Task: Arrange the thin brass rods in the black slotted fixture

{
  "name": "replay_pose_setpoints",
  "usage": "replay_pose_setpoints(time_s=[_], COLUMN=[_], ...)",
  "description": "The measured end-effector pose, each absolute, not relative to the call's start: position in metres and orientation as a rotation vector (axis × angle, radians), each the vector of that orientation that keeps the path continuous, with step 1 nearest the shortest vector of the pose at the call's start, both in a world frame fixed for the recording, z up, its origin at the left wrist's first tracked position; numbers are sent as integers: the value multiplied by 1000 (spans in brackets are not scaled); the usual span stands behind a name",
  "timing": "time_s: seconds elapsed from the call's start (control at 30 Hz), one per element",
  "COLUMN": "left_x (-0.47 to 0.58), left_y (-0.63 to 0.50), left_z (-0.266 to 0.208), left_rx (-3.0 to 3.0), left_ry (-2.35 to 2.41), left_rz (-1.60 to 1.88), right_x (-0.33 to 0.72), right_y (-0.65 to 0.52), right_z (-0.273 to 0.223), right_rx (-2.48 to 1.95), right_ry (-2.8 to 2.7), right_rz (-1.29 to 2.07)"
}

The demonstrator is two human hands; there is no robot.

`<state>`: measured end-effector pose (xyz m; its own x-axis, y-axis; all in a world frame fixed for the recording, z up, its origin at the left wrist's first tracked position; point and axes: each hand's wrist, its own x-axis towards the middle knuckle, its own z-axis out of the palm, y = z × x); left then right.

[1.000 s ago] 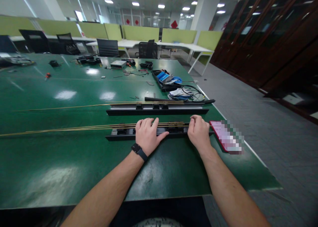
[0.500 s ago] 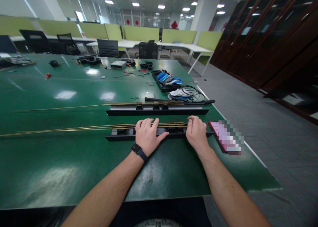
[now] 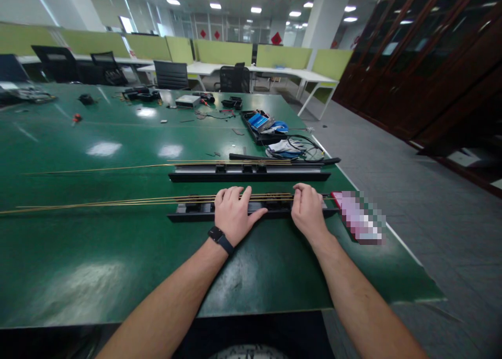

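Across the near black rail (image 3: 235, 216), which has a silvery channel, my left hand (image 3: 232, 207) lies with fingers stretched over the far edge and thumb spread. Several long, thin brass-coloured rods (image 3: 137, 202) run along this rail and out far to the left, passing beneath that hand. At the rail's right part, my right hand (image 3: 308, 207) is closed in a pinch, apparently on one thin rod; its fingertips hide the grip. Black blocks (image 3: 192, 204) sit in the channel. A dark watch is on my left wrist.
A second black rail (image 3: 251, 177) with similar rods lies parallel behind. A pink, red-edged phone-like object (image 3: 361, 220), partly pixelated, is by the right table edge. Farther back are gloves (image 3: 286, 148), a black tray (image 3: 251, 127) with blue items, and cables on the green table (image 3: 117, 259).
My right hand has shifted slightly left, and one rod's far left end reaches a little farther left. My left hand stays in place on the rail.
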<state>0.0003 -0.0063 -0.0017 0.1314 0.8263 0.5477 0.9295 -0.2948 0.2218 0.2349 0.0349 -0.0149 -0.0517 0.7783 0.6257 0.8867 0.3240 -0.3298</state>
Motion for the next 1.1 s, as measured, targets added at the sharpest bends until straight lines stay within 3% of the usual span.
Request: replay_pose_setpoints(time_s=[0.3,0.57,0.77,1.1], left_x=[0,0,0,0], left_y=[-8,-7,-7,-7], left_z=[0,-1,-1,0], left_rx=[-2233,-2234,-2233,-2231], left_ry=[-1754,-1755,-1757,-1756], left_rz=[-874,-896,-889,-887], right_x=[241,231,239,237], right_y=[33,31,34,33], right_z=[-9,-10,-10,-9], right_rx=[-1629,-1453,-1614,-1524], right_ry=[-1766,-1900,-1738,-1815], right_rz=[-238,-159,-212,-234])
